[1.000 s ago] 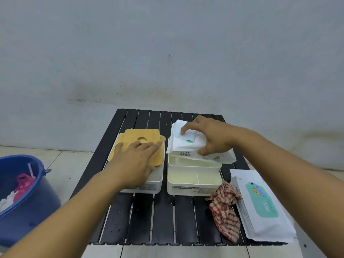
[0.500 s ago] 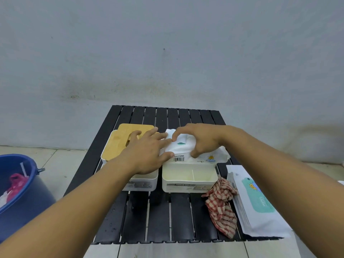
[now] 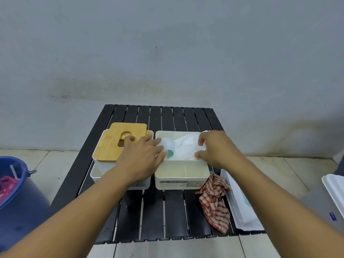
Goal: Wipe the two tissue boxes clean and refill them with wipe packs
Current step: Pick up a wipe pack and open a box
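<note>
Your two hands meet over the wipe pack (image 3: 186, 148), which lies in the rear compartment of the right tissue box (image 3: 182, 183), its soft white wrapper crumpled and slightly raised above the rim. Your right hand (image 3: 216, 149) pinches the pack's right end, thumb below and curled fingers above. Your left hand (image 3: 141, 159) lies flat with its fingers straight: the outer ones press on the pack's left end, while one fingertip rests on the bamboo lid (image 3: 115, 144) beside it. The pack sits between the two hands, its middle bare, with a teal patch showing near your left fingertips.

The right tissue box is smooth white plastic, rectangular with rounded corners, and a thin divider splits its front compartment. A printed label on its front wall reads TISSUE HOLDER. Touching it on the left stands the left tissue box (image 3: 104, 162), also white, capped by the pale wooden lid with a rounded slot.

Both boxes rest on a black slatted table (image 3: 167, 211). A red-and-cream checked cloth (image 3: 214, 203) lies rumpled by the right box's front corner, and a second wipe pack (image 3: 242, 209) lies flat just beyond it at the table's right edge. A blue bucket (image 3: 16, 198) stands on the tiled floor to the left.
</note>
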`<action>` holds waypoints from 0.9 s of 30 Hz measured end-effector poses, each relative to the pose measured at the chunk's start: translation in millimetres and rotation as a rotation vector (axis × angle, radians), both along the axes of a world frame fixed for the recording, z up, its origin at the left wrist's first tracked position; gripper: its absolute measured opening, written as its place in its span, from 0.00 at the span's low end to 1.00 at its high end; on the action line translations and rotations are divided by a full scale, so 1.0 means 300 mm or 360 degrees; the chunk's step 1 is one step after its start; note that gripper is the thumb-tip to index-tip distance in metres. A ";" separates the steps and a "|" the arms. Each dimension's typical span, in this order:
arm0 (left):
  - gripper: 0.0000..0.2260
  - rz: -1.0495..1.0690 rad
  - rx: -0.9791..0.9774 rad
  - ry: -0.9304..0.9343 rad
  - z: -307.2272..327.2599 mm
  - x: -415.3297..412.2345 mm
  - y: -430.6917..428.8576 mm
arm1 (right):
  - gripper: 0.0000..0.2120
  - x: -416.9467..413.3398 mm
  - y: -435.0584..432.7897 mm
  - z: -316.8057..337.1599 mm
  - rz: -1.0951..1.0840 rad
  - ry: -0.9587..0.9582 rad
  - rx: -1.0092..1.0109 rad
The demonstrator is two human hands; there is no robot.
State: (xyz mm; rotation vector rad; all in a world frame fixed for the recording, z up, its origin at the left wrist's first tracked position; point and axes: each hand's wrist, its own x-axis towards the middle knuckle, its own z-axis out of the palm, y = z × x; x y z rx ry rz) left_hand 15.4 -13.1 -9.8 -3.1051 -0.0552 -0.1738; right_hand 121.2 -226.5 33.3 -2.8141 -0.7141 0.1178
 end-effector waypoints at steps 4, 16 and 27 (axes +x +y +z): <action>0.38 -0.0004 0.0075 0.0037 -0.005 -0.001 -0.015 | 0.12 -0.004 0.036 -0.046 0.0018 -0.0203 -0.0030; 0.26 0.0029 0.0084 0.0169 0.028 0.070 -0.076 | 0.09 0.018 0.052 -0.080 0.0430 -0.0632 -0.0584; 0.46 0.0021 0.0461 0.0731 0.019 0.076 -0.073 | 0.47 0.025 0.137 -0.036 0.0580 0.0205 -0.0902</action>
